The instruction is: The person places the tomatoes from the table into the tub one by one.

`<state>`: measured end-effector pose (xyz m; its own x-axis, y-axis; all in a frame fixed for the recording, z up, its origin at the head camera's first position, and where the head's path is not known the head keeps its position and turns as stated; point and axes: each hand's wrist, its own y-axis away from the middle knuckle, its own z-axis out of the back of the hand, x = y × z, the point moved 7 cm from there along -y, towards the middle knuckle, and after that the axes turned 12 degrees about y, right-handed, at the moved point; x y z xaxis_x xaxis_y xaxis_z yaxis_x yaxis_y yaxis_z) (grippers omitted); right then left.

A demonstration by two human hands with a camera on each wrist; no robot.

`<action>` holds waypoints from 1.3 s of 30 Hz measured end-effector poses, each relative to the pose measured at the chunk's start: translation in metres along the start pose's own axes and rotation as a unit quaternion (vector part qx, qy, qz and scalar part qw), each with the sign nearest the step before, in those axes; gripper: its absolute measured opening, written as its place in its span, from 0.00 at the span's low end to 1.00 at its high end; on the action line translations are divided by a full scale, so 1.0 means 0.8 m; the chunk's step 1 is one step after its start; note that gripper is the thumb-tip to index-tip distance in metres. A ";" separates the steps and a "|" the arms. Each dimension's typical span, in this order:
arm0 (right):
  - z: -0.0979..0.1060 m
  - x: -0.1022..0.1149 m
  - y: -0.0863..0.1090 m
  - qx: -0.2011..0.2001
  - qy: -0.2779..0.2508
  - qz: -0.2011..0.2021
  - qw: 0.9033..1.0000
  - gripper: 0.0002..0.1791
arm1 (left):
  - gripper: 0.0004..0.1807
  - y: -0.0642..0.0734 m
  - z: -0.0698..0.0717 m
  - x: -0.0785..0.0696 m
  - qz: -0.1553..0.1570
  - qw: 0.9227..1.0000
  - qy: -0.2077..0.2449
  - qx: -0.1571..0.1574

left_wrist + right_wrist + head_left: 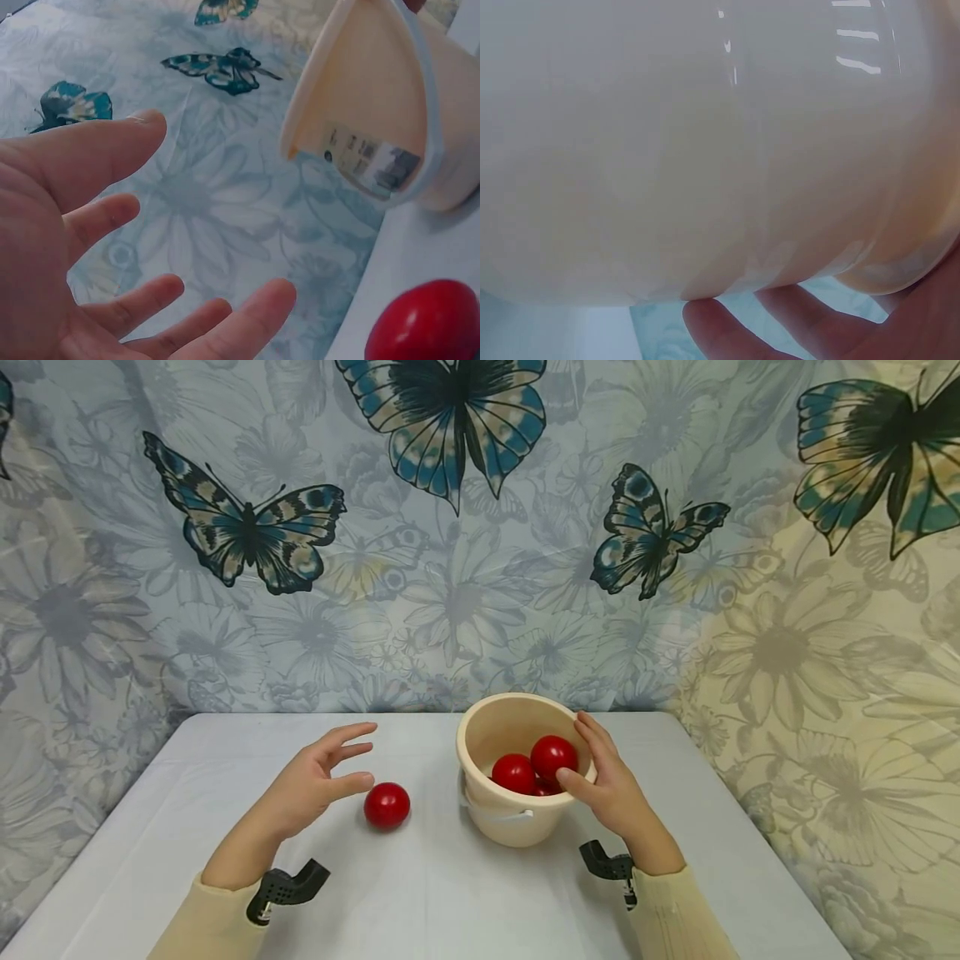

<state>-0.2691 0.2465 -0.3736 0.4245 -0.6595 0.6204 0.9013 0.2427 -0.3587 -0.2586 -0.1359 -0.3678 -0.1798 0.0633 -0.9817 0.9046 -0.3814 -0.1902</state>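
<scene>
A cream bucket (517, 827) stands upright on the table, its white handle (510, 816) folded down along the front. Several glossy red balls (553, 757) lie inside it. My right hand (611, 785) grips the bucket at its right side, thumb over the rim and fingers along the outer wall; those fingers (727, 330) show under the bucket wall (690, 165) in the right wrist view. One more red ball (387, 806) sits on the table left of the bucket. Close beside that ball is my left hand (307, 785), fingers spread and holding nothing.
A white cloth covers the table (435, 902). Behind it and along the sides hangs a flowered backdrop (465, 610) with butterflies. A printed label (367, 157) is on the bucket's side. Each wrist wears a black camera mount (288, 887).
</scene>
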 end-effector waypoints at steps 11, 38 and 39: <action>0.001 -0.005 0.002 -0.001 0.013 -0.001 1.000 0.43 | 0.40 0.004 0.031 0.057 0.056 0.996 0.067 0.008; 0.000 0.000 -0.001 0.000 0.011 0.006 1.000 0.42 | 0.45 0.006 0.030 0.151 0.133 0.975 0.174 0.020; 0.000 -0.001 -0.001 -0.001 0.012 0.007 1.000 0.42 | 0.45 0.005 0.028 0.152 0.134 0.976 0.171 0.024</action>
<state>-0.2699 0.2467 -0.3736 0.4339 -0.6737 0.5982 0.8956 0.2502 -0.3678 -0.2853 -0.1508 -0.4876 0.2076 0.2573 -0.9438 0.8811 -0.4683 0.0662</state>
